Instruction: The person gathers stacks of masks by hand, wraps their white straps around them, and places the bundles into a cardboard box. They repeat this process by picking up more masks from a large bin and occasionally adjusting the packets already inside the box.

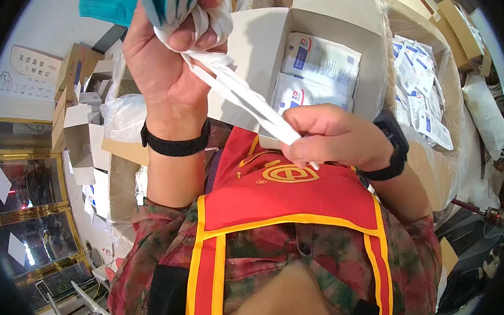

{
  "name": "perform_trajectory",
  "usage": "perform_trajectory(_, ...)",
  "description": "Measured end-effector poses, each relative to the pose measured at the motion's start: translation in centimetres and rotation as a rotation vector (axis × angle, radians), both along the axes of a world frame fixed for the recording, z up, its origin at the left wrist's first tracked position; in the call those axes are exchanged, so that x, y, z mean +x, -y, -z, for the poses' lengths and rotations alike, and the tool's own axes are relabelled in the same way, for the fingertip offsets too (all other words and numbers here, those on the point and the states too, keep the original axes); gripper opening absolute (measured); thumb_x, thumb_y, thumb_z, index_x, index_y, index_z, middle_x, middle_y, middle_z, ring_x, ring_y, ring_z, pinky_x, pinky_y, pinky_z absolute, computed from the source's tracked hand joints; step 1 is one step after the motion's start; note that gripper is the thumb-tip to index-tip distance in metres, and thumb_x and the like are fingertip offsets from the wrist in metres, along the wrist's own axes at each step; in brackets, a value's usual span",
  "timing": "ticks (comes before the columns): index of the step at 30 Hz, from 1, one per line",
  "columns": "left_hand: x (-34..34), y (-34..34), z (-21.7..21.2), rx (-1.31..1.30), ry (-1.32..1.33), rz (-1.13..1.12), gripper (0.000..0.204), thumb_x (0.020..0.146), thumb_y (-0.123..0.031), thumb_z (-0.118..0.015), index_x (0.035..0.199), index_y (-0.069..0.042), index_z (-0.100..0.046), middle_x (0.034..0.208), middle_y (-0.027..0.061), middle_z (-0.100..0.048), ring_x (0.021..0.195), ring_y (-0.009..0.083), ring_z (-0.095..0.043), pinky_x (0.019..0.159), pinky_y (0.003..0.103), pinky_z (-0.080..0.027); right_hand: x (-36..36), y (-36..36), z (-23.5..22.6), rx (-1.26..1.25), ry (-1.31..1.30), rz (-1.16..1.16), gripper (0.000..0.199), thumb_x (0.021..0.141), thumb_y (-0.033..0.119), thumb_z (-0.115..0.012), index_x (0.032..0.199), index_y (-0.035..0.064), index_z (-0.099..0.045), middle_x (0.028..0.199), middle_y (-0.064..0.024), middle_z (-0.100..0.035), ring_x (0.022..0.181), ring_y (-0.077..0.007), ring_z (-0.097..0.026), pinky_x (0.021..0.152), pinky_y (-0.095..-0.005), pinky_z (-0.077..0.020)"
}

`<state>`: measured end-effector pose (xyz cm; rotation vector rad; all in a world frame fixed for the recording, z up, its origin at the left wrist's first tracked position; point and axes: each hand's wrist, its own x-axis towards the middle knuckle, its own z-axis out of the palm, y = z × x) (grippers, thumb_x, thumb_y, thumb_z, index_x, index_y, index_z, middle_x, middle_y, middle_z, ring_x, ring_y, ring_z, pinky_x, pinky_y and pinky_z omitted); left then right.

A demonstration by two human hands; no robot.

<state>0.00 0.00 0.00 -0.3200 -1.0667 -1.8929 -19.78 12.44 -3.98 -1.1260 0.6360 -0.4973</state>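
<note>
My left hand [173,72] is raised at the upper left, its fingers closed around bunched white bands and folded teal fabric [108,1]. The full shape of this bundle is cut off by the top edge. From it, flat white straps [233,87] run down to the right, drawn fairly taut. Lower and to the right, my right hand [340,137] pinches the far ends of these straps between thumb and fingers, in front of my red apron [284,194]. Just beyond them stands an open white carton [253,42] holding flat white-and-blue packets [321,60].
At the right, a plastic-lined cardboard box [448,60] holds many loose packets [421,81]. Another brown carton [459,26] sits behind it. Opened small boxes [83,130] and crumpled clear plastic [127,115] lie at the left. Gold-framed glass panes [30,196] stand at the lower left.
</note>
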Motion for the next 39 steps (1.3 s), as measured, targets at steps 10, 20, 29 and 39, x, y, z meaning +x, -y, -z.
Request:
perform_trajectory(10, -1.1, -0.8, -0.3, 0.095, 0.073, -0.085, 0.041, 0.089, -0.026, -0.053, 0.112, 0.008, -0.053, 0.073, 0.0089, -0.056, 0.086, 0.0128, -0.050, 0.049, 0.021, -0.048, 0.5, 1.2, 1.0, 0.061, 0.352, 0.149, 0.028, 0.096, 0.028, -0.051, 0.101, 0.0001, -0.053, 0.070, -0.0085, -0.061, 0.051, -0.0025, -0.040, 0.047, -0.0161, -0.0311)
perform_trajectory(20, -1.0, 0.0, -1.3, -0.095, 0.055, -0.017, 0.040, 0.090, -0.028, -0.052, 0.107, 0.008, -0.056, 0.081, 0.0087, -0.060, 0.087, 0.0137, -0.052, 0.051, 0.019, -0.049, 0.6, 0.4, 2.8, 0.183, 0.317, 0.131, 0.018, 0.097, 0.023, -0.051, 0.095, 0.0050, -0.053, 0.069, -0.0056, -0.057, 0.050, -0.0014, -0.037, 0.045, -0.0143, -0.0287)
perform_trajectory(29, -0.7, -0.7, -1.0, 0.017, 0.052, -0.112, 0.040, 0.089, -0.026, -0.057, 0.106, 0.010, -0.054, 0.090, 0.0149, -0.058, 0.073, 0.0125, -0.056, 0.049, 0.020, -0.052, -0.1, 0.2, 1.6, 0.129, 0.212, 0.181, 0.009, 0.096, 0.014, -0.051, 0.095, 0.0057, -0.052, 0.080, 0.0014, -0.052, 0.056, -0.0001, -0.038, 0.050, -0.0147, -0.0300)
perform_trajectory(39, -0.8, -0.4, 0.7, -0.144, 0.062, 0.131, 0.050, 0.085, -0.024, -0.066, 0.118, 0.007, -0.045, 0.091, 0.0119, -0.052, 0.057, 0.0076, -0.049, 0.051, 0.017, -0.048, 0.8, 3.0, 2.1, -0.403, 0.040, 0.352, 0.028, 0.093, 0.009, -0.055, 0.117, 0.0035, -0.043, 0.090, -0.0019, -0.052, 0.070, -0.0056, -0.047, 0.064, -0.0204, -0.0392)
